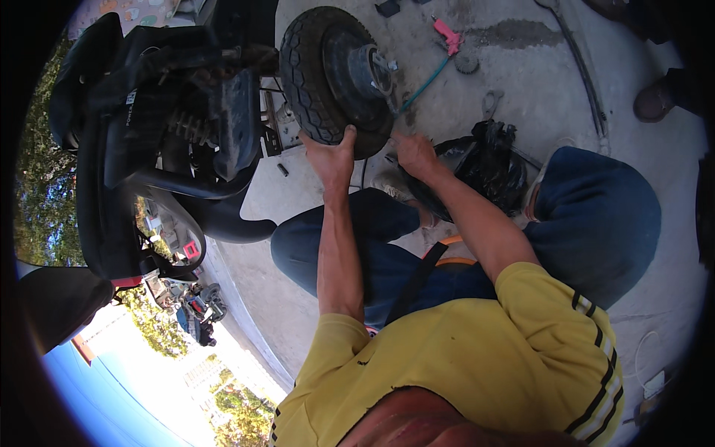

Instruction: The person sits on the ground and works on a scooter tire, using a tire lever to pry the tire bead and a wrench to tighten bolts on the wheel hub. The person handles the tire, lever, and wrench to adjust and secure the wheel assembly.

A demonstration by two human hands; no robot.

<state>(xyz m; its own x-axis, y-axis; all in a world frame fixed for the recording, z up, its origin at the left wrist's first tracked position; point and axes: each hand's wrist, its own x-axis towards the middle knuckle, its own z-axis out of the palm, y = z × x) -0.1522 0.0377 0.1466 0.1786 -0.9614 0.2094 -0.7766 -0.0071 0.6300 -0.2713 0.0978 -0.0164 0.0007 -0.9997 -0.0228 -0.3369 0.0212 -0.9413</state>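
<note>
A scooter wheel with a black treaded tyre [299, 86] and a dark metal hub [366, 71] stands tilted in front of me, beside the rear of a black scooter [112, 160]. My left hand [331, 158] grips the bottom of the tyre, its thumb lying on the sidewall. Just right of the tyre's lower edge is my right hand [417, 156], with its fingers closed and its index finger toward the wheel. Whatever those fingers hold, if anything, is too small to make out. A thin cable hangs below the tyre between my hands.
A pink air gun [447, 36] on a teal hose [426, 86] lies beyond the wheel, near a toothed ring [467, 64]. Right of my right hand are a black plastic bag [497, 167] and a wrench [491, 103]. A long metal bar [581, 67] and another person's shoe [652, 105] are farther right.
</note>
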